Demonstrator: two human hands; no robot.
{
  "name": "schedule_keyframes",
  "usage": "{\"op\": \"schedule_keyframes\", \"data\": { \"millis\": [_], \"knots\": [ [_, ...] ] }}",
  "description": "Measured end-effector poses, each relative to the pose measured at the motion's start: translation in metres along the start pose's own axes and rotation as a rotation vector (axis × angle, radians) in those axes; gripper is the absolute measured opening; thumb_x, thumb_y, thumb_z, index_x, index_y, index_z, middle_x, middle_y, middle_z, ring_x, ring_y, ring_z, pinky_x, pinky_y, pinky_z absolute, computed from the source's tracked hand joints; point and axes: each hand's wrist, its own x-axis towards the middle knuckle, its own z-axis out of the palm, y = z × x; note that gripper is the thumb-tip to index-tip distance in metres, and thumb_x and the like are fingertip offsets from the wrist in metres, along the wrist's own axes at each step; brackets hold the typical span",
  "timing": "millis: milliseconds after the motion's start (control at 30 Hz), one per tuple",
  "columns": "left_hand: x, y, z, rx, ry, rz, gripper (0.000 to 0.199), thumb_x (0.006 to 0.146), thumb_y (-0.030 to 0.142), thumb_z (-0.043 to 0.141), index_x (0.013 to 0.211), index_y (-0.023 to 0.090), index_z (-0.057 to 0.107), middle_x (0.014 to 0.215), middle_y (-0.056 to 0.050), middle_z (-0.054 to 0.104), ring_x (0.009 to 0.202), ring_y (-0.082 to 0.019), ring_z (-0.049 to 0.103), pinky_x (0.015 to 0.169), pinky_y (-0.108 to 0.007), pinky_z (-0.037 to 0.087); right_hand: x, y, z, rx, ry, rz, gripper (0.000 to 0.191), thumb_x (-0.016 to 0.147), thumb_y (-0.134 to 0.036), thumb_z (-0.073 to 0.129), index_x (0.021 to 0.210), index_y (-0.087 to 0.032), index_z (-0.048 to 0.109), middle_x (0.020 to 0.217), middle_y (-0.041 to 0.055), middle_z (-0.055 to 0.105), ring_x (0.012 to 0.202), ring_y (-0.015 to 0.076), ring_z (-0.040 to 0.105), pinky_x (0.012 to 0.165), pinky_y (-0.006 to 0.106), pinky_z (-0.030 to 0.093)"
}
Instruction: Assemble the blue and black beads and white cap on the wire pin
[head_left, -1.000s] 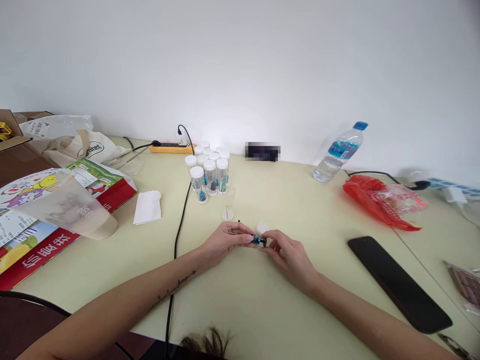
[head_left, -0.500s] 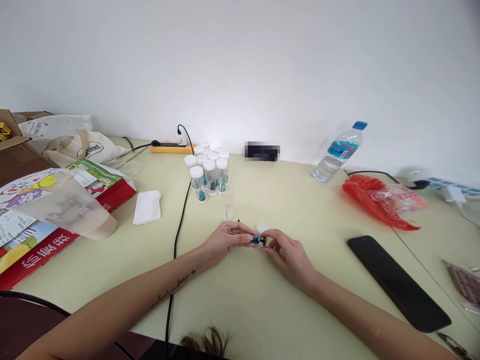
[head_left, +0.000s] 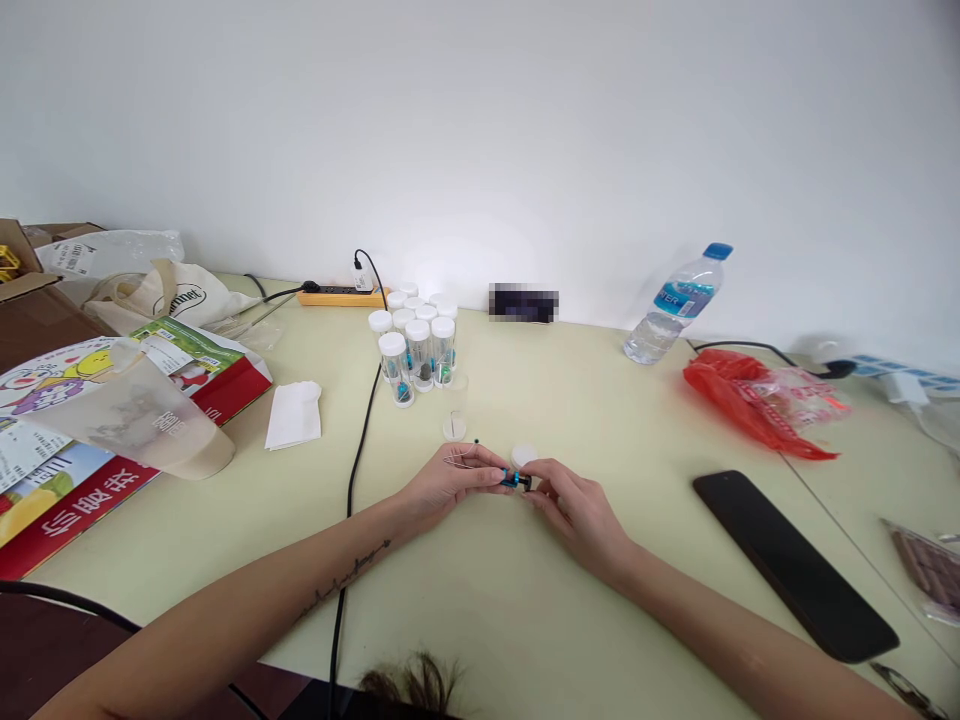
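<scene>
Blue-and-black piece [head_left: 514, 480] is over the desk [head_left: 480, 620], its blue end pinched in my left hand [head_left: 454, 474]. I have the finger and thumb of my right hand [head_left: 579, 508] around the black end, though from out here I can't tell whether they grip it. A white cap [head_left: 524, 455] lies just behind; capped tubes [head_left: 421, 350] stand farther back.

Can't see all of blue gadget [head_left: 514, 479] between fingers [head_left: 491, 477], identify pixelated block [head_left: 523, 303] by wall [head_left: 525, 150], or follow cardboard box [head_left: 45, 325] past left edge.
</scene>
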Motion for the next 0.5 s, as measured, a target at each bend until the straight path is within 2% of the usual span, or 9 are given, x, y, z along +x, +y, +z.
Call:
{"op": "schedule_keyframes", "data": {
  "millis": [500],
  "knots": [
    [0.0003,-0.0016,-0.0016,0.006,-0.015,0.001,0.021,0.068,0.024,0.074,0.085,0.013,0.070,0.088,-0.008,0.069,0.086,-0.020,0.064,0.090,-0.038,0.046,0.0000,0.0005,-0.0005,0.024,-0.013,0.006,0.020,0.093,-0.021,0.042,0.112,-0.024,0.045,0.088,0.0019,0.061,0.064,0.0119,0.059,0.056,0.023,0.046]
  ]
}}
